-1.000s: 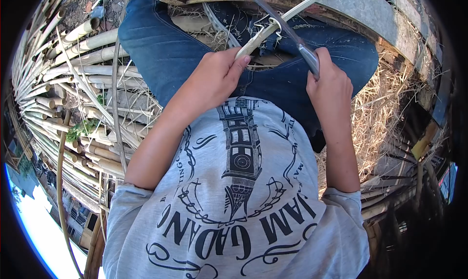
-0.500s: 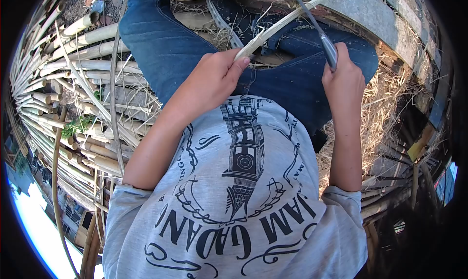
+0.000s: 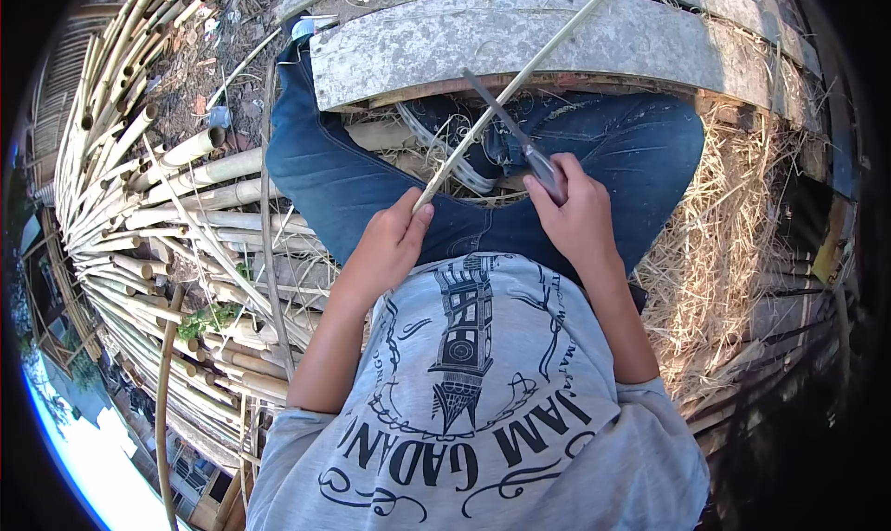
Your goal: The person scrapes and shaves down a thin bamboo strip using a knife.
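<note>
My left hand (image 3: 393, 239) is closed round the near end of a long, pale bamboo strip (image 3: 492, 115), thumb on top. From there the strip slants up and away to the right, across a weathered board. In my right hand (image 3: 577, 208) is a knife (image 3: 533, 150) with a dark handle, its fist closed round the grip. The blade points up and left and crosses the strip near its middle; whether it touches the strip I cannot tell. Thin curled shavings (image 3: 452, 132) hang about the strip, above my crossed legs in blue jeans (image 3: 320, 174).
A weathered wooden board (image 3: 520, 39) lies across in front of my knees. Piled bamboo poles (image 3: 200, 217) fan out on the left. Straw-like shavings (image 3: 710, 262) cover the ground on the right. A small green plant (image 3: 209, 319) grows among the poles.
My right hand has moved inward and to the left, so the knife now crosses the strip. My left hand sits lower and further left with the strip's end. The view has shifted too.
</note>
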{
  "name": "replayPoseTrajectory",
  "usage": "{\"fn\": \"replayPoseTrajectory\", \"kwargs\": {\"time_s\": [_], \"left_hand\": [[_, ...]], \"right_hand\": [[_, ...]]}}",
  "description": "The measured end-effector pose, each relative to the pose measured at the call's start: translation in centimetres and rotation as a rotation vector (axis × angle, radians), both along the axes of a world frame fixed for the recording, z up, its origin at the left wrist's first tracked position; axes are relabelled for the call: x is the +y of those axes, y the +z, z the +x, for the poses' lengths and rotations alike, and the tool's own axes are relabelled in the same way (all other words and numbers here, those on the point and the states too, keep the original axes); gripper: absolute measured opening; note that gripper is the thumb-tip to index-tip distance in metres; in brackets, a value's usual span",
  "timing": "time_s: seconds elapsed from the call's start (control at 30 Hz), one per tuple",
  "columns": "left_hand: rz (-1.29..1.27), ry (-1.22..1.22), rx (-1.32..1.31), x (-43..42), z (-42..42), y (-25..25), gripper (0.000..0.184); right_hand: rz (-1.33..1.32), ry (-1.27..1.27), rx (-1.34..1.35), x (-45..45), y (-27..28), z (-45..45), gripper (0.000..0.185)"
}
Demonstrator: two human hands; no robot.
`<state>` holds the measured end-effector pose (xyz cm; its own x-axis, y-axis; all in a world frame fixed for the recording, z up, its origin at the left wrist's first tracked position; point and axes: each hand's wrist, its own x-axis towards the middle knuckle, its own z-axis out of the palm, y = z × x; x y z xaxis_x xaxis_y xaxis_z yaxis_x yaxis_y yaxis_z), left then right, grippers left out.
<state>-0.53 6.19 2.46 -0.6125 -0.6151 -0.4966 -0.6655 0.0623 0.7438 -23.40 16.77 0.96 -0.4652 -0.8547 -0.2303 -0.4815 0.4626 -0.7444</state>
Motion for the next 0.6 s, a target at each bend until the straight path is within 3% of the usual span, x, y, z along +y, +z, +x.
{"fn": "replayPoseTrajectory", "kwargs": {"time_s": [0.07, 0.17, 0.3, 0.4, 0.6], "left_hand": [[0.018, -0.011, -0.073, -0.3, -0.4, 0.9, 0.019], [-0.147, 0.038, -0.087, 0.0, -0.5, 0.4, 0.018], [-0.377, 0.008, -0.143, 0.3, 0.3, -1.0, 0.014], [-0.445, 0.004, -0.139, 0.9, 0.6, -1.8, 0.018], [-0.464, -0.153, -0.253, 0.3, 0.3, -1.2, 0.029]], "right_hand": [[-0.095, 0.188, -0.023, -0.8, 0.3, 1.8, 0.03], [-0.117, 0.273, -0.038, -1.4, -0.4, 2.6, 0.032], [-0.077, 0.073, -0.07, -3.1, -0.4, -0.2, 0.033], [-0.049, -0.013, 0.103, -3.7, -0.3, -2.6, 0.032], [0.089, 0.108, 0.107, -3.4, -0.6, -3.2, 0.028]]}}
